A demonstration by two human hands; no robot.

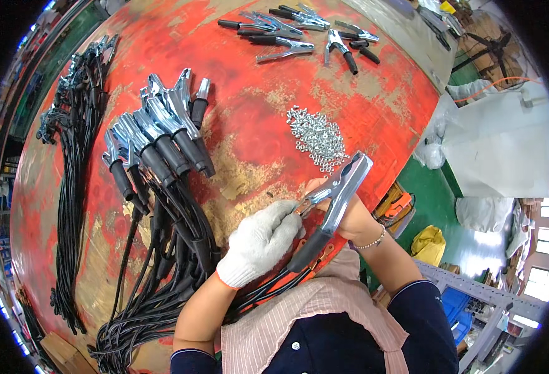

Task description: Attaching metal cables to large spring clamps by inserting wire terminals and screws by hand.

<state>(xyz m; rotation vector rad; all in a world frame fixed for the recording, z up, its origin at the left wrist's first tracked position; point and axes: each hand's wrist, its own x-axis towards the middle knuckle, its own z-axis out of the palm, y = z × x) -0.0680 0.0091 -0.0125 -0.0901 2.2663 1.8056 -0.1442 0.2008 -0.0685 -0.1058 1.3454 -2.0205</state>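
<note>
My left hand, in a white knitted glove, is closed with its fingertips pinching a black cable's copper end against one handle of a spring clamp. The silver metal clamp points up and to the right, and a black sleeve covers its other handle. Bare and wearing a beaded bracelet, my right hand grips this clamp from behind; most of its fingers are hidden by the metal. Below the clamp, more black cables with copper ring ends lie across my lap.
A pile of small nuts and screws lies beyond my hands on the worn red table. Loose clamps lie at the far edge. To the left are clamps with cables attached and a long cable bundle.
</note>
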